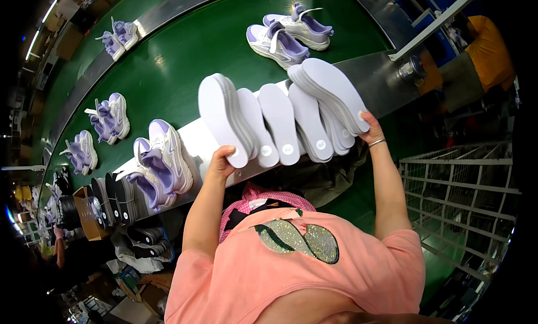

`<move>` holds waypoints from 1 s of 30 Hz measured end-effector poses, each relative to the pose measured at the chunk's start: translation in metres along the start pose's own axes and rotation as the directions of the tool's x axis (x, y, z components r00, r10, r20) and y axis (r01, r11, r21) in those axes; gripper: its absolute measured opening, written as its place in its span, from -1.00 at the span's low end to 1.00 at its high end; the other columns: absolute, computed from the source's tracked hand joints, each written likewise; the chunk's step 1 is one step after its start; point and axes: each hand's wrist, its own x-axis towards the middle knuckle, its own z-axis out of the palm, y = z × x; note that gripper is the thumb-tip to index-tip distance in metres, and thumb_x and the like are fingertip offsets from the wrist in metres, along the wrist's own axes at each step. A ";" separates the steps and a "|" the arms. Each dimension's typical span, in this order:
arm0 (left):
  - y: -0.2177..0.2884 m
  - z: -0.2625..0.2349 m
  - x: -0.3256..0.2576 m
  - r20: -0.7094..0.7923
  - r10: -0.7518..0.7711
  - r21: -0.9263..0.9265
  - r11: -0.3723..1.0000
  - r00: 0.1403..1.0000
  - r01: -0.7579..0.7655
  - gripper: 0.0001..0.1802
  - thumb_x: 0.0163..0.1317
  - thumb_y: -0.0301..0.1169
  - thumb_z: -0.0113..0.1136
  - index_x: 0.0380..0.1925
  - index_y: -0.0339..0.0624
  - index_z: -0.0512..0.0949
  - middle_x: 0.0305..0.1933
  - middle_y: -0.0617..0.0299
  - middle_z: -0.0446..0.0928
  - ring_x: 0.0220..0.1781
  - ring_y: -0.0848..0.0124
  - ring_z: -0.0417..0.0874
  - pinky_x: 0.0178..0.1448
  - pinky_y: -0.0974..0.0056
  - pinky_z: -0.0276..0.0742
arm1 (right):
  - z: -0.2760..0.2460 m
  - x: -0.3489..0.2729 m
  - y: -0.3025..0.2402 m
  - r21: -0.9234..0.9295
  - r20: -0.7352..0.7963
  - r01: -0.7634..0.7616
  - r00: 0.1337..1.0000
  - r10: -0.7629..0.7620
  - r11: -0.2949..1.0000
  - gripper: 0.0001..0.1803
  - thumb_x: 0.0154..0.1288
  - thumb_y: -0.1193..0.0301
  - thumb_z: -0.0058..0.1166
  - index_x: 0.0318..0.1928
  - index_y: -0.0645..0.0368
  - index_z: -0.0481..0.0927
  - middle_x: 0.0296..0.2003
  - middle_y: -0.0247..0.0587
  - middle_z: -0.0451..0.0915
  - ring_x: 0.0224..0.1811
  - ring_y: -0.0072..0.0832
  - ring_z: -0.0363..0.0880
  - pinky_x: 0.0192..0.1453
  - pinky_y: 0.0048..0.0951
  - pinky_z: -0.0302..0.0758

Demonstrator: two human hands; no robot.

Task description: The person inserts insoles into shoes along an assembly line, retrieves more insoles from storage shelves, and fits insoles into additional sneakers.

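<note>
White insoles [278, 119] lie in a fanned row of stacks along the metal ledge in front of me, each with a small round mark at the heel. Around the heel end of the leftmost insole stack [219, 111], the fingers of my left hand [222, 160] are closed, thumb on top. At the right end, a tilted insole stack [330, 91] is pinched at its heel by my right hand [371, 129], which has a bracelet at the wrist. The undersides of both stacks are hidden, so I cannot tell whether they rest on the ledge.
Beyond the ledge runs a green conveyor belt [196, 49] carrying white and lilac sneakers [286, 41]. Another sneaker pair [159, 161] sits on the ledge to the left, beside black insoles [117, 195] and a cardboard box [89, 215]. A wire rack [459, 195] stands at the right.
</note>
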 end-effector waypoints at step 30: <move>-0.025 0.005 -0.060 -0.261 0.002 0.336 0.938 0.965 0.089 -0.28 -0.23 -0.48 0.21 0.02 -0.28 0.17 -0.06 0.12 0.36 -0.02 0.24 0.40 0.10 0.20 0.30 | 0.157 -0.014 0.182 -0.192 -0.108 -0.051 0.994 0.031 0.980 -0.38 0.06 0.33 0.05 0.08 0.34 0.12 -0.07 -0.13 0.32 -0.05 -0.46 0.30 0.03 -0.50 0.26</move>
